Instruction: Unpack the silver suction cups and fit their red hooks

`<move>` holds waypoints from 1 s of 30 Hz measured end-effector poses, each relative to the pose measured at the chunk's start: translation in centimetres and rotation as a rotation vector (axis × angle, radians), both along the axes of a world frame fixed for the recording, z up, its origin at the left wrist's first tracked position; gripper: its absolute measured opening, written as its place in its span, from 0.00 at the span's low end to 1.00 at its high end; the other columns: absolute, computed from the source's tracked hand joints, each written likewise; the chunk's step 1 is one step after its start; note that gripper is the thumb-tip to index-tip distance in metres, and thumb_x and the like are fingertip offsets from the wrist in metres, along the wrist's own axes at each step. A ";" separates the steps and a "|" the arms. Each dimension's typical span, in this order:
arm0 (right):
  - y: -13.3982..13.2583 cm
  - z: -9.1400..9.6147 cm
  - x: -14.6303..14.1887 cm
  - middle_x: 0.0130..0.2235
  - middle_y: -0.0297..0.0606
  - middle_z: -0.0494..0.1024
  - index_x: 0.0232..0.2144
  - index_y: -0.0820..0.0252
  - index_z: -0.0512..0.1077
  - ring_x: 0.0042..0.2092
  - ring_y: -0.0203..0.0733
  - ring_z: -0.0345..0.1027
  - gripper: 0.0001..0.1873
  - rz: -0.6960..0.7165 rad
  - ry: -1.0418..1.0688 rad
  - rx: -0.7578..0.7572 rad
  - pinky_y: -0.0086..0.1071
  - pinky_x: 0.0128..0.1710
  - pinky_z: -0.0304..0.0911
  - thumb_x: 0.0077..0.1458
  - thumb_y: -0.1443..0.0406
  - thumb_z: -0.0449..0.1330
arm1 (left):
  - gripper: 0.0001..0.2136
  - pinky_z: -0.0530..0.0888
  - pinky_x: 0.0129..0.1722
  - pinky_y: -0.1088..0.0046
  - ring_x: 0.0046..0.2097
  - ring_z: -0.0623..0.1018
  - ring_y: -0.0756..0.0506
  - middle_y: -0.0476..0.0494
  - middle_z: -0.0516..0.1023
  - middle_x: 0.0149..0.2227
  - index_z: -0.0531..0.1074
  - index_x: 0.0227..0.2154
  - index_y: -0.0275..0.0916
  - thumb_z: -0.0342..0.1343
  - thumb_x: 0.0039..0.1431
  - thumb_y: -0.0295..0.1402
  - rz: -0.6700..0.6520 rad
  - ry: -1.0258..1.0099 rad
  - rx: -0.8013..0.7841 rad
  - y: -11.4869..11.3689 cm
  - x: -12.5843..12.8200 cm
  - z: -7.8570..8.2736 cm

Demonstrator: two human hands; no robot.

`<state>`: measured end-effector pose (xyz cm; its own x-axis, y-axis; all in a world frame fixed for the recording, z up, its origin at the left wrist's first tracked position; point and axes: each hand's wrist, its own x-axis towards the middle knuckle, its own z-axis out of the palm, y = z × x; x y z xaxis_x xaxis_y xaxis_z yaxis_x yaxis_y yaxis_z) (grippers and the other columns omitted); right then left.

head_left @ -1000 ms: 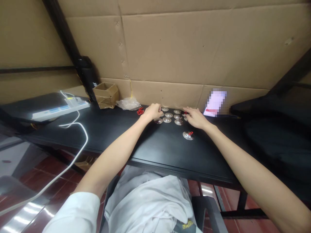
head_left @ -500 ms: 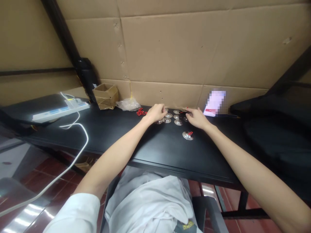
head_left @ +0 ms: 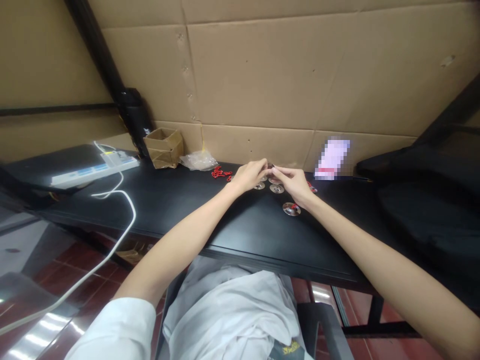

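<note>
Over the black table (head_left: 240, 225) my left hand (head_left: 252, 175) and my right hand (head_left: 294, 182) meet fingertip to fingertip. Both are closed in a pinch on one small finger cymbal (head_left: 270, 165), most of which the fingers cover. Below them lie several more domed metal cymbals, among them one cymbal (head_left: 276, 189) without a visible cord. Nearer to me, beside my right wrist, rests a cymbal with a red loop (head_left: 291, 209). Red cords (head_left: 219, 172) are heaped left of my left hand. Some cymbals are hidden behind my hands.
A small cardboard box (head_left: 164, 148) and a clear plastic bag (head_left: 198, 160) stand left of the cords. Farther left are a black bottle (head_left: 137, 122) and a white power strip (head_left: 93, 171) with its cable. A phone (head_left: 332, 159) leans against the cardboard wall (head_left: 262, 75).
My hands were apart, each reaching down among the cymbals. Now they have come together, my right hand moving left, with a cymbal lifted between the fingertips.
</note>
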<state>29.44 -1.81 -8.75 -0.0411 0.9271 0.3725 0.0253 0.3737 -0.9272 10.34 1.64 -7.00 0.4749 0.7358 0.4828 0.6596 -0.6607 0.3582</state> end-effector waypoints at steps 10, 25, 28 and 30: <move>-0.2 0.8 0.9 0.45 0.39 0.89 0.39 0.53 0.86 0.48 0.48 0.84 0.30 0.038 0.132 -0.104 0.43 0.58 0.78 0.35 0.49 0.86 | 0.10 0.66 0.36 0.71 0.33 0.74 0.47 0.47 0.78 0.33 0.69 0.38 0.40 0.52 0.74 0.40 -0.207 -0.218 -0.043 0.7 1.1 -1.0; 0.5 0.7 2.8 0.45 0.41 0.88 0.39 0.52 0.83 0.50 0.54 0.82 0.20 -0.006 -0.464 0.239 0.51 0.61 0.73 0.50 0.49 0.78 | 0.04 0.74 0.46 0.62 0.44 0.82 0.35 0.33 0.82 0.38 0.76 0.30 0.40 0.60 0.59 0.33 0.437 0.142 -0.179 2.7 -5.6 1.3; 0.3 0.0 2.4 0.48 0.39 0.88 0.38 0.50 0.85 0.53 0.56 0.81 0.15 0.168 -0.722 0.286 0.53 0.65 0.69 0.53 0.49 0.76 | 0.05 0.76 0.50 0.61 0.50 0.83 0.33 0.29 0.84 0.46 0.79 0.34 0.39 0.60 0.60 0.34 0.566 0.184 -0.284 3.2 -7.1 1.2; 0.7 -0.2 2.3 0.52 0.39 0.87 0.36 0.49 0.86 0.57 0.57 0.79 0.14 0.197 -0.776 0.294 0.53 0.66 0.67 0.59 0.48 0.71 | 0.07 0.77 0.51 0.62 0.51 0.83 0.34 0.29 0.84 0.48 0.80 0.36 0.39 0.61 0.60 0.35 0.573 0.199 -0.310 3.3 -7.1 1.0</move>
<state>31.70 -1.14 -8.95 -0.5348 0.7461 0.3967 0.5222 0.6609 -0.5389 3.23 4.93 -5.96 0.0270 0.9878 0.1531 0.9477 -0.0740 0.3105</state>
